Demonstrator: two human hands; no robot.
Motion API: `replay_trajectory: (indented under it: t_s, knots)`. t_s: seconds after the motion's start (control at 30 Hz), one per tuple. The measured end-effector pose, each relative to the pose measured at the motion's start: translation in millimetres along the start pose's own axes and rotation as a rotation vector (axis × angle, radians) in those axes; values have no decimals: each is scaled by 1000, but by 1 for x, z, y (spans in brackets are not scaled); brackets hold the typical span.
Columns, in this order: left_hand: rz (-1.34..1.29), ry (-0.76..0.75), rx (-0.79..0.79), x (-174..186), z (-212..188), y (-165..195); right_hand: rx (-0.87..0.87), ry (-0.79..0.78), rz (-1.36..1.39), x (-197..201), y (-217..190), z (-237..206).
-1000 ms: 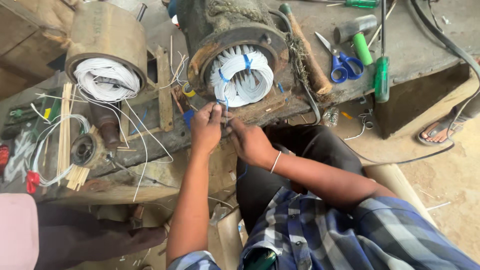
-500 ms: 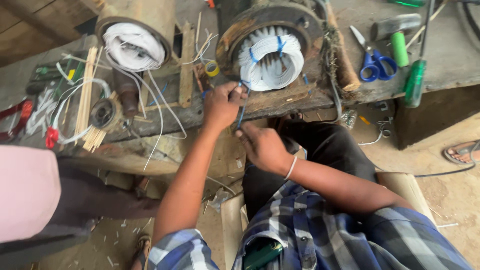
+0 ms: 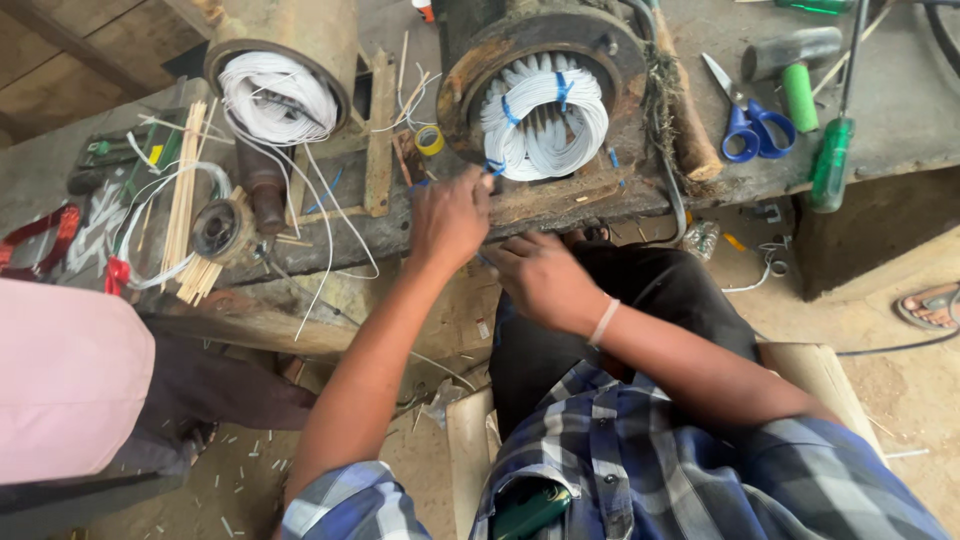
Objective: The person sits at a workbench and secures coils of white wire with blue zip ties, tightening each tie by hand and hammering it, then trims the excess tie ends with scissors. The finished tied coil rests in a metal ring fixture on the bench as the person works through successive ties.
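A rusty motor stator (image 3: 545, 75) lies on the workbench, its white windings (image 3: 545, 120) tied with blue bands. My left hand (image 3: 450, 220) reaches up to its lower left rim and pinches a blue tie (image 3: 494, 167) there. Just below the bench edge, my right hand (image 3: 540, 278) is curled with the fingers closed; what it holds is hidden. A white band circles that wrist.
A second stator (image 3: 285, 70) with white windings and loose wires lies left. Blue scissors (image 3: 742, 125), a green screwdriver (image 3: 832, 160), a green-handled hammer (image 3: 795, 65), yellow tape (image 3: 430, 140) and wooden sticks (image 3: 185, 200) sit on the bench. Another person in pink (image 3: 60, 380) sits at left.
My left hand has moved up from the bench edge to the stator's rim and taken the blue tie. The view has shifted down and left.
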State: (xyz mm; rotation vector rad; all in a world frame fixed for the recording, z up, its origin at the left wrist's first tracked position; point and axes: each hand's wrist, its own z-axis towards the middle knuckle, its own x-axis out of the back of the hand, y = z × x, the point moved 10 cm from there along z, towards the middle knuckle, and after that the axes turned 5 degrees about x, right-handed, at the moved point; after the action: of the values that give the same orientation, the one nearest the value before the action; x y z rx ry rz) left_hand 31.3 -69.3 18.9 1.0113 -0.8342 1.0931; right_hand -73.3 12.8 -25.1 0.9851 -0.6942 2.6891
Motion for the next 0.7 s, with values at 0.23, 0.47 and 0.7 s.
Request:
replay_trajectory:
  t_s: [0.23,0.47,0.7]
  knots:
    - [104,56,-315,16,0,19,-388,317,-775,189,198,-66]
    - [195,108,-261,24,-1,12,-862,71,-832,207,337,-70]
    - [279,90,-229,24,-4,12,-854,11,-812,212,345,-93]
